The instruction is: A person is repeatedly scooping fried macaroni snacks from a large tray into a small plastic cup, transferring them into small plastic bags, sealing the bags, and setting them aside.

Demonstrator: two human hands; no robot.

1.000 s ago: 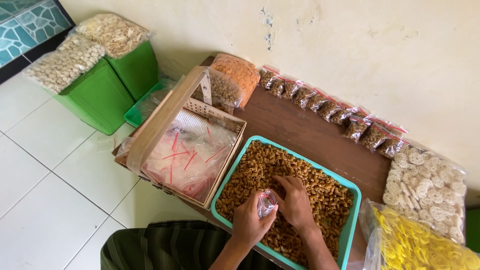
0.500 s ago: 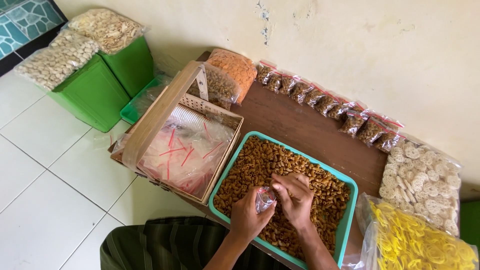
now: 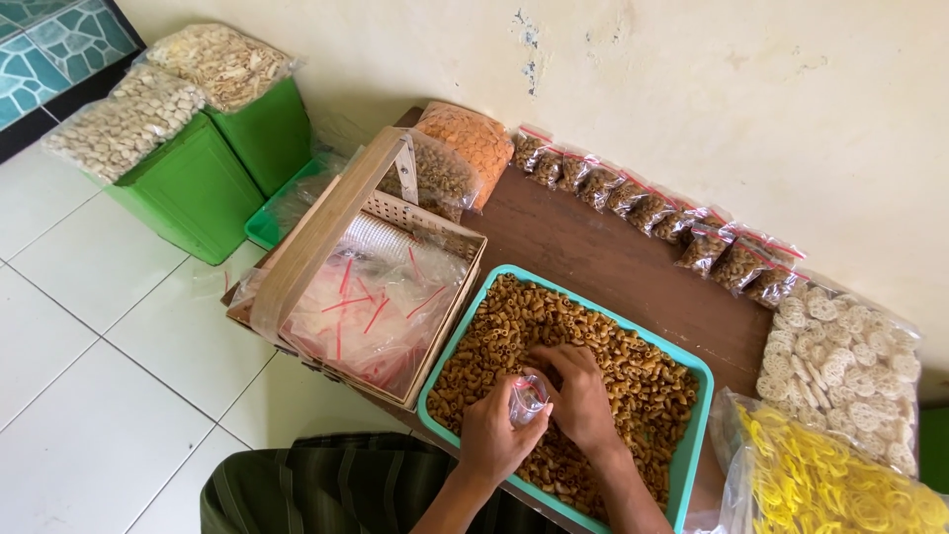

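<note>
A teal tray (image 3: 692,445) full of brown tube-shaped snacks (image 3: 514,321) lies on a low brown wooden table (image 3: 613,267). Over its near half my left hand (image 3: 492,435) grips a small clear plastic bag (image 3: 527,398). My right hand (image 3: 578,396) is at the bag's mouth, fingers curled, touching the bag and the snacks beneath; I cannot tell whether it holds snacks.
A woven basket (image 3: 316,237) with a wide handle holds empty clear bags with red strips (image 3: 381,316). A row of small filled snack bags (image 3: 672,222) lines the wall. Big bags of white rings (image 3: 850,366), yellow crackers (image 3: 840,485), orange snacks (image 3: 474,143). Green bins (image 3: 198,188) stand left.
The view shifted slightly. My right hand came back from the snack pile to the mouth of the bag in my left hand, and both hands stay over the tray's near half.
</note>
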